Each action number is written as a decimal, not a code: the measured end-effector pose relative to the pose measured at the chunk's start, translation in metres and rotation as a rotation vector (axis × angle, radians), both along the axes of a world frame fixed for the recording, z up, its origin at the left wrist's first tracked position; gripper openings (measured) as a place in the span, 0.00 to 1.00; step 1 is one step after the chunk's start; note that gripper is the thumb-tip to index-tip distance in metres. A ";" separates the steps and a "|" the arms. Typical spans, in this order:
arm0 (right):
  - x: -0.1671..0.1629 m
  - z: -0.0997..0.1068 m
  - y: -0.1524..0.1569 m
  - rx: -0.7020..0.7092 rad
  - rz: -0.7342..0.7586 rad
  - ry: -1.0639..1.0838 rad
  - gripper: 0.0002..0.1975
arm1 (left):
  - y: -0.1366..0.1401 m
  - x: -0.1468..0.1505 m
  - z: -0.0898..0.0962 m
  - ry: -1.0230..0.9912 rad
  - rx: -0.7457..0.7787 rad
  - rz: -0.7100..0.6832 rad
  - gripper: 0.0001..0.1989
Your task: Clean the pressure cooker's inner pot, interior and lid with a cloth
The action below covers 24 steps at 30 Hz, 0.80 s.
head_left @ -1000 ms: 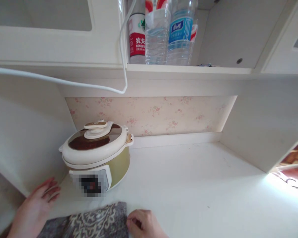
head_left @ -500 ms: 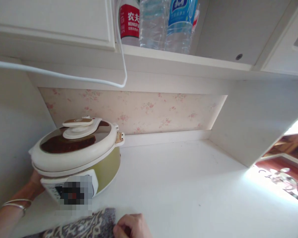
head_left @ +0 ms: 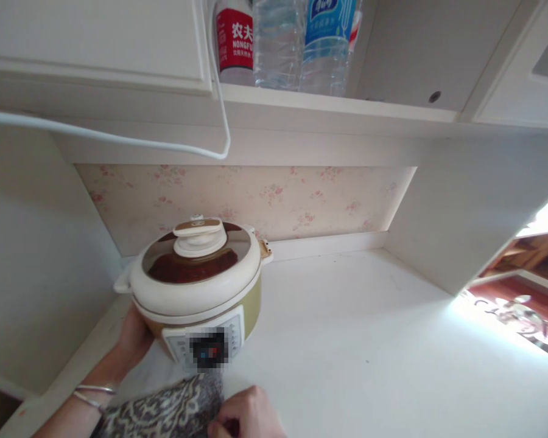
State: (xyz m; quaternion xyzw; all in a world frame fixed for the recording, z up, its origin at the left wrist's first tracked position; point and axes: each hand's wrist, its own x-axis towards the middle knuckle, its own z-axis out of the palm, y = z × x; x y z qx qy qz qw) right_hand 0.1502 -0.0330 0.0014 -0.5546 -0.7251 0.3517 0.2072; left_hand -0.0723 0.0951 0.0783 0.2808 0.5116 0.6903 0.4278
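A round electric cooker stands upright on the counter at left of centre. It has a white rim, an olive-green body, a see-through dark lid and a front panel that is blurred out. My left hand, with two bangles at the wrist, presses against the cooker's lower left side; its fingers are hidden by the body. In front of the cooker lies a grey and cream patterned cloth, partly cut off by the bottom edge. My right hand is closed at the cloth's right end, its fingers curled in.
The white counter runs right to a side panel. An open cupboard above holds a red-labelled bottle and clear water bottles. A white cable hangs below it. Floral wallpaper lines the back.
The cooker has slid to the right along the counter and turned slightly, my left hand moving with it. The cloth has shifted a little right. My right hand has barely moved.
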 end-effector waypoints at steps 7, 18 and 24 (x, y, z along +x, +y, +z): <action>0.003 0.004 0.000 0.149 0.152 -0.040 0.14 | 0.016 0.071 -0.028 -0.190 0.036 -0.280 0.22; 0.001 0.008 -0.004 0.341 0.215 -0.230 0.11 | 0.036 0.137 -0.016 0.006 0.076 -0.434 0.26; 0.008 0.009 -0.010 0.403 0.248 -0.253 0.13 | -0.003 0.110 -0.043 0.390 -0.047 -0.370 0.18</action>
